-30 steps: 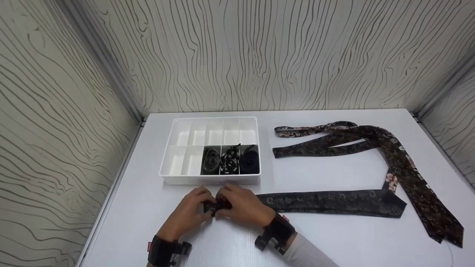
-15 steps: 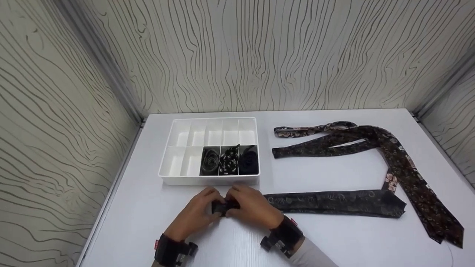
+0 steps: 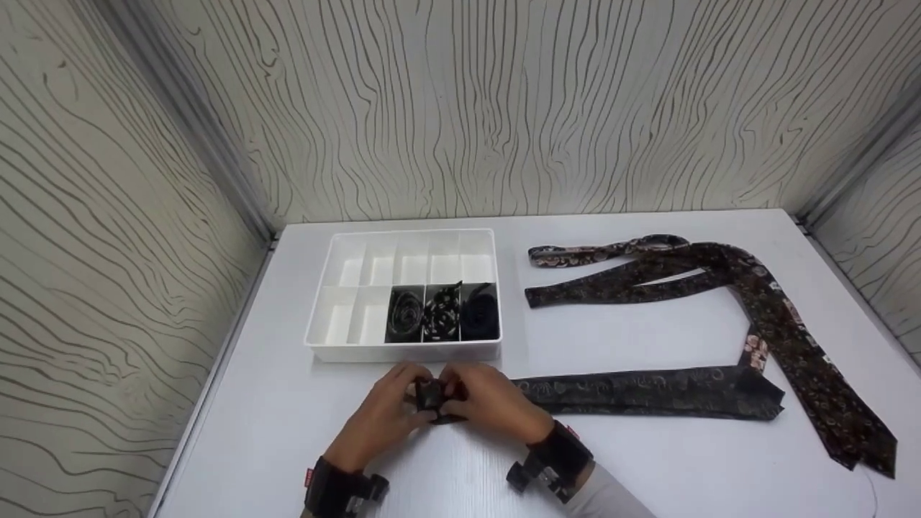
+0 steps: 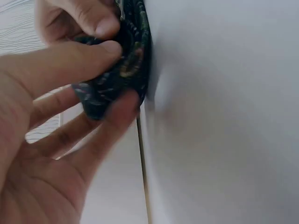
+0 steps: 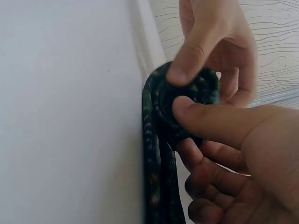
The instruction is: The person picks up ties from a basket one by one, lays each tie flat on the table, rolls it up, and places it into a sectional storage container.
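A dark patterned necktie (image 3: 647,392) lies flat toward the right, its left end wound into a small coil (image 3: 429,394) between both hands. My left hand (image 3: 381,414) pinches the coil from the left, thumb on its side and fingers around its outer edge. From the right, my right hand (image 3: 493,403) grips the same coil. In the right wrist view both thumbs press on the spiral face of the coil (image 5: 161,105), and the doubled strip trails from it along the table. The left wrist view shows the coil (image 4: 126,70) upright on its edge.
Behind the hands stands a white divided box (image 3: 406,352). Its front row holds a grey-black rolled tie (image 3: 406,315), a black-and-white one (image 3: 442,313) and a dark blue one (image 3: 480,315). Unrolled floral ties (image 3: 806,360) lie at the right. Patterned walls (image 3: 460,108) enclose the table.
Both hands have shifted slightly right along the tie. The coil has moved with them and turned, and more of it shows between the fingers. The box and the other ties stay put.
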{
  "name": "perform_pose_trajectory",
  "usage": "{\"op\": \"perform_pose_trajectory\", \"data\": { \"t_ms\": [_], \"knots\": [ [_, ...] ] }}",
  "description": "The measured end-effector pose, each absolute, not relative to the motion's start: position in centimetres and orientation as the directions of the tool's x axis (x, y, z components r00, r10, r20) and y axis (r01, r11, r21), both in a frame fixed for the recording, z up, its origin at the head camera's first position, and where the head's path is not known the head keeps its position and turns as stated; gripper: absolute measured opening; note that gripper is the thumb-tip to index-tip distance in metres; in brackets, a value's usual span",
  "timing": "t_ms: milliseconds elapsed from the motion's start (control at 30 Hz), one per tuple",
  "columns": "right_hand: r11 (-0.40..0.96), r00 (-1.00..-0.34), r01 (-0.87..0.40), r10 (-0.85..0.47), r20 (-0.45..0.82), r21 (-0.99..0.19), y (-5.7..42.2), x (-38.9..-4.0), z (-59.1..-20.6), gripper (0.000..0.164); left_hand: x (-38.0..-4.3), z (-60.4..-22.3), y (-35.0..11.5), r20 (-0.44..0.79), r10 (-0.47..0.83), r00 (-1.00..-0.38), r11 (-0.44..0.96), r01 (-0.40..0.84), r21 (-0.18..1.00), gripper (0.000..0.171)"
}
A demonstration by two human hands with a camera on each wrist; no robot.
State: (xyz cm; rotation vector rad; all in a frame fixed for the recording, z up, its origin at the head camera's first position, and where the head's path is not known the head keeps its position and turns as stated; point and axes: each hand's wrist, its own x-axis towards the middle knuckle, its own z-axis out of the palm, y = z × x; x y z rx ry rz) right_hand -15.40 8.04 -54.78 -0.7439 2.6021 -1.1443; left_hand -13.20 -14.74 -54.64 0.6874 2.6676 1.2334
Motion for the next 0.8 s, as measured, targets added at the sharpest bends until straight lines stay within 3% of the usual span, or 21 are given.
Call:
{"op": "perform_pose_trajectory", "data": {
  "t_ms": [133, 300, 500, 667, 800],
  "knots": [
    [0.530, -0.836, -0.344, -0.549, -0.004, -0.775, 8.2, -15.5, -54.5, 0.032, -13.2, -54.7, -14.6, 0.071, 0.460, -0.885, 0.514, 0.330, 0.792, 0.052],
    [0.615, -0.814, -0.464, -0.580, 0.032, -0.637, 8.3, -14.9, -53.8, 0.051, -13.0, -54.3, -14.2, 0.145, 0.490, -0.860, 0.593, 0.450, 0.667, 0.045],
    [0.702, -0.819, -0.545, -0.564, 0.110, -0.458, 8.9, -14.3, -53.8, 0.040, -13.0, -53.8, -13.2, 0.123, 0.477, -0.870, 0.600, 0.424, 0.678, 0.044],
    [0.696, -0.818, -0.534, -0.568, 0.086, -0.481, 9.3, -14.3, -53.7, 0.048, -12.9, -53.8, -12.6, 0.163, 0.520, -0.838, 0.620, 0.502, 0.602, 0.033],
    [0.685, -0.829, -0.507, -0.554, 0.077, -0.523, 9.6, -14.4, -53.6, 0.044, -12.9, -53.8, -12.4, 0.169, 0.528, -0.832, 0.623, 0.515, 0.589, 0.041]
  ]
}}
